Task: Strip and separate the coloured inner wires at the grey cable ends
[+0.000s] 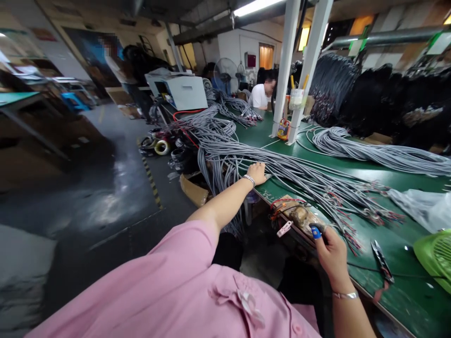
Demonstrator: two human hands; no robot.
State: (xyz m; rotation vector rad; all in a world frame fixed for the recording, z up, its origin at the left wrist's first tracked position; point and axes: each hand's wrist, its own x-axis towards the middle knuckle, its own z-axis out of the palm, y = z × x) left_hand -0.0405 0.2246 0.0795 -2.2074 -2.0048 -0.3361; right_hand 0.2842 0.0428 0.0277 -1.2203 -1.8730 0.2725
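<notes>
The bundle of grey cables [282, 173] lies in a long sheaf across the green bench [394, 272], its near ends stripped to red and dark cores that splay out loosely toward the right, its far lengths spilling over the bench edge in hanging loops; the left hand [257, 172] rests palm-down on the sheaf near that edge, fingers curled over the strands rather than spread, and because the loops hang free, a pull from here could well drag neighbouring cables along and tangle them, or tip more of the sheaf off the bench; the frayed cores look apt to snag one another if a single cable is drawn out sideways. The right hand [333, 256] is closed around a small blue-tipped tool [316, 232] at the bench's near edge, just beside a worn brown fixture [299, 215] wound with red and orange wire; the grip hides most of the tool, so its kind cannot be told. A pair of cutters [382, 263] lies on the bench to the right, near a green fan [437, 256] and a clear plastic bag [419, 204]; a further coil of grey cable [369, 150] lies behind, and another person in a white shirt [259, 96] sits at the bench's far end.
</notes>
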